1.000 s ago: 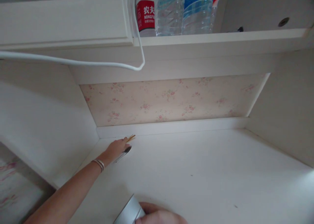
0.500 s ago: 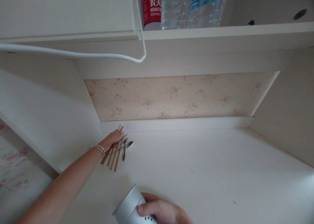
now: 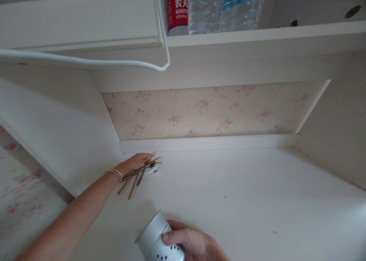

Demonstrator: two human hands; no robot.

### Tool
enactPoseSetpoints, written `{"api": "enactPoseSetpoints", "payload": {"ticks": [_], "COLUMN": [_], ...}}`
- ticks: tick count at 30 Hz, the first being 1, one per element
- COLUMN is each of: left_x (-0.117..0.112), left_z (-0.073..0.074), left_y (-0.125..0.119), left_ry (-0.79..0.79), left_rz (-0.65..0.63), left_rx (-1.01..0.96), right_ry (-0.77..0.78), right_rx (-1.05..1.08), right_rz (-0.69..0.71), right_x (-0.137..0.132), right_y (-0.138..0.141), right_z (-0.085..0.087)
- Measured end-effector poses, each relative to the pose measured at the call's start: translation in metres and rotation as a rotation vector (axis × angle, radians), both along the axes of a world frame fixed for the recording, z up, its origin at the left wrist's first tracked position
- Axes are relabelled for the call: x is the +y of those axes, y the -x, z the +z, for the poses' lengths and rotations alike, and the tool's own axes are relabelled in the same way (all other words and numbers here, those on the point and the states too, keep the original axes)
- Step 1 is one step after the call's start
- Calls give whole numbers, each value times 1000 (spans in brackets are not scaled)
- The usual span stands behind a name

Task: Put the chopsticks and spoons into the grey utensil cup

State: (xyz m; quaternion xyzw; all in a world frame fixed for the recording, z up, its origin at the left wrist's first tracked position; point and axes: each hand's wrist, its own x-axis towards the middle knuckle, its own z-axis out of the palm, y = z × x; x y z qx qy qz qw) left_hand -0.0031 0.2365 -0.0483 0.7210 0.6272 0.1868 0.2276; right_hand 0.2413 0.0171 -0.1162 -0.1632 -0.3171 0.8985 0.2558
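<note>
At the back left of the white surface, my left hand [image 3: 136, 163] is closed over a loose bundle of wooden chopsticks [image 3: 134, 185], which stick out on both sides of it. Its fingertips are partly hidden. Dark metal spoons [image 3: 141, 176] lie crossed among the chopsticks. A white spoon [image 3: 154, 170] with a dark mark rests just right of them. Low in the view, my right hand [image 3: 197, 241] grips a silver metal utensil holder [image 3: 156, 236] with small round holes, tilted with its rim toward the upper left. The inside of the holder is hidden.
A white surface [image 3: 243, 192] lies between side panels, with a floral wall [image 3: 203, 112] behind. Overhead, a shelf [image 3: 257, 36] bears clear plastic bottles [image 3: 204, 11] and a red-labelled bottle [image 3: 177, 11]. A white cable [image 3: 114, 64] hangs below the cabinet door [image 3: 80, 20].
My left hand has shifted slightly right, and the chopsticks have turned with it, their far ends now pointing more to the right. The white spoon has come into view. The holder has risen slightly.
</note>
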Motion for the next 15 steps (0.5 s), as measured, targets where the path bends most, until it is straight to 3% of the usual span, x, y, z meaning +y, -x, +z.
{"api": "enactPoseSetpoints", "payload": {"ticks": [5,11,15], "left_x": [-5,-24,-64], "left_z": [1,-11,-30], "left_y": [8,23,32], "left_ry": [6,-80,-226], "left_rz": [-135,-56,76], "left_rx": [-8,-14,-51], "right_ry": [-15,-35,-82], "right_rx": [15,9,39], "right_rz": [-3,-1,-61], "right_x": [-1,0,2], "right_y": [2,0,-1], "right_z": [1,-1,-3]}}
